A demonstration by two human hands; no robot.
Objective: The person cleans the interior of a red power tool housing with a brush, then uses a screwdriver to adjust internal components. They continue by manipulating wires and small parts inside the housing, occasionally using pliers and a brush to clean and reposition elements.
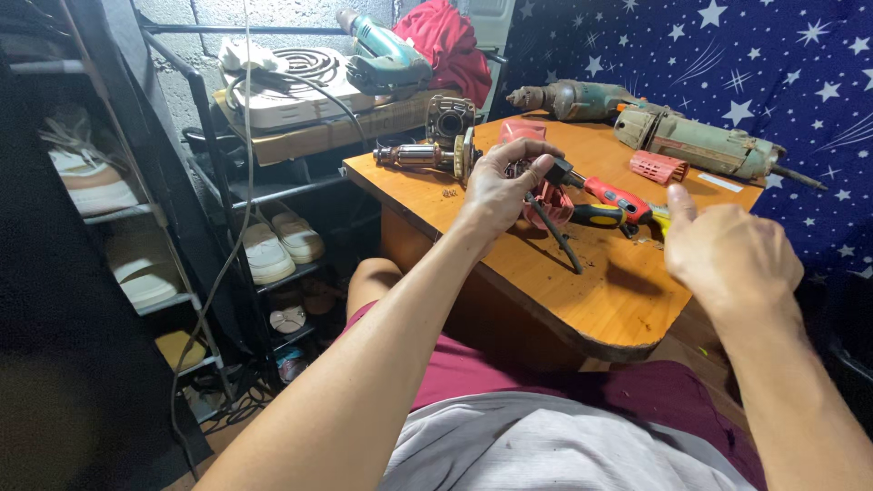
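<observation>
Centre frame: left hand [498, 193], arm extended, fingers curled around a red tool housing [546, 202] on the wooden table [600, 300]. Right hand [727, 255] hovers lower right, loosely curled, thumb raised, holding nothing.

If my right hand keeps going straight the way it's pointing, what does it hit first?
Most likely the pliers with red and yellow handles lying on the table: the right hand hangs just short of them, thumb up. The hand may be above them; depth is unclear.
</observation>
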